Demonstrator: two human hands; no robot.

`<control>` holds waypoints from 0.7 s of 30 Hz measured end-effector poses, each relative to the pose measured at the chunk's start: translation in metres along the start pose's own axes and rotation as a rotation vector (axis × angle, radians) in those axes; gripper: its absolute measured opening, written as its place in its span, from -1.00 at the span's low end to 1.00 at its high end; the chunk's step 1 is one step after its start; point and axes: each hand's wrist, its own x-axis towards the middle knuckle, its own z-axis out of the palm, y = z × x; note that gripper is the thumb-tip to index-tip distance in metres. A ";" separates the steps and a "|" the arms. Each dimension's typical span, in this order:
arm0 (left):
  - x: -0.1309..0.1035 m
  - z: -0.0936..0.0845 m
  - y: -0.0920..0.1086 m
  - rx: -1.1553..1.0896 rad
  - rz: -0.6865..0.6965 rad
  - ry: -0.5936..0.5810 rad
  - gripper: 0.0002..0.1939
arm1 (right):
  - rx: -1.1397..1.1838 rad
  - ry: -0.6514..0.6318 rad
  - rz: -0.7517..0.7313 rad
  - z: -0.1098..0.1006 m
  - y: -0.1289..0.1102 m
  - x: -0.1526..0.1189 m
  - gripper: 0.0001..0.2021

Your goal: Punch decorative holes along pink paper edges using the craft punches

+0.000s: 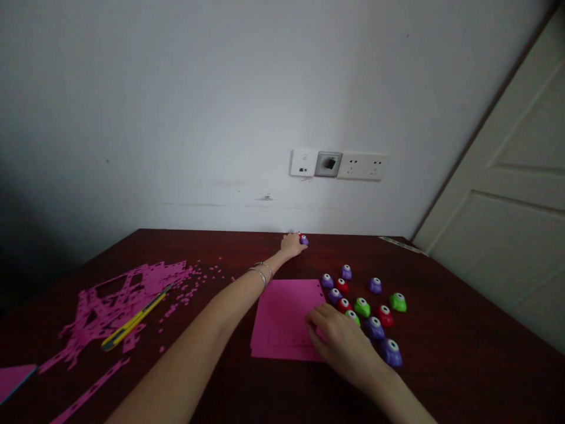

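My left hand [291, 244] reaches far out to the back edge of the table, its fingers and thumb closed round a small purple one-eyed toy [304, 240]; a bit of red shows just behind it. Over the right edge of a stack of pink paper sheets [286, 318] is my right hand [338, 341], fingers loosely bent and apart, with nothing seen in them. Purple, red and green one-eyed toys lie right beside it, such as a green one [362, 307], a red one [385, 316] and a purple one [391, 353].
Cut pink paper strips [128, 294] and small scraps are spread on the left of the dark table [212, 377], with a yellow cutter knife [135, 321] on them. A wall with sockets [359, 166] stands behind; a flat strip [404, 245] lies at the back right.
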 end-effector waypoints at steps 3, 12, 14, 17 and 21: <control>0.006 0.008 0.003 0.053 -0.010 0.027 -0.61 | -0.013 0.022 -0.024 -0.001 -0.001 0.000 -0.86; 0.015 0.018 0.005 0.092 -0.028 0.085 -0.63 | -0.026 0.035 -0.052 -0.001 -0.004 -0.001 -0.88; 0.017 0.019 0.003 0.085 -0.022 0.089 -0.66 | -0.024 0.029 -0.053 0.000 -0.004 -0.001 -0.88; 0.018 0.020 0.001 0.063 -0.011 0.094 -0.69 | -0.026 0.029 -0.058 0.001 -0.002 -0.001 -0.88; 0.017 0.019 -0.001 0.011 -0.007 0.095 -0.72 | -0.037 0.026 -0.040 0.004 0.000 0.001 -0.88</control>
